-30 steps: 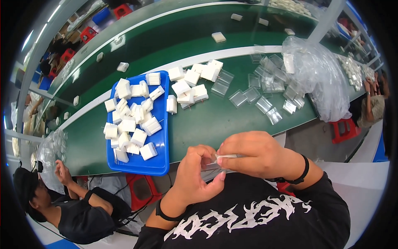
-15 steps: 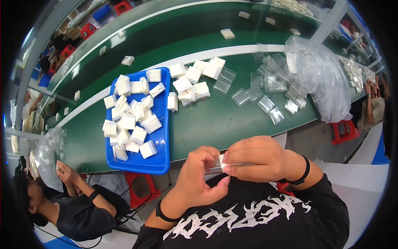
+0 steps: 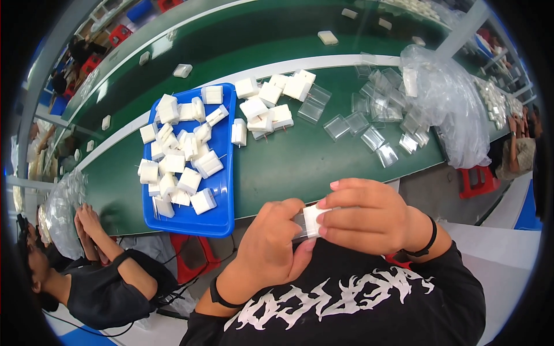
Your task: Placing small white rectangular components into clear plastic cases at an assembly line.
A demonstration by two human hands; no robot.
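In front of my chest, a white block (image 3: 312,221) is pinched between the fingers and thumb of my right hand (image 3: 369,219). My left hand (image 3: 262,242) has its fingers and thumb curled round a clear plastic case (image 3: 299,227), which meets the block's left side. How far the block sits inside the case is hidden by my fingers. Beyond my hands to the left, a blue tray (image 3: 224,214) holds many similar white blocks with thin pins and clear cases. More white blocks (image 3: 270,94) lie in a heap just right of the tray.
Loose clear cases (image 3: 373,138) are scattered on the green table (image 3: 277,184), beside a big clear plastic bag (image 3: 453,109). Across a white rail, a green belt carries spaced white pieces (image 3: 327,38). A co-worker (image 3: 115,288) sits at left near a red stool (image 3: 193,262).
My right hand has turned and its fingers have lifted a little, so more of the white block's face shows. The co-worker's hands at left have risen slightly.
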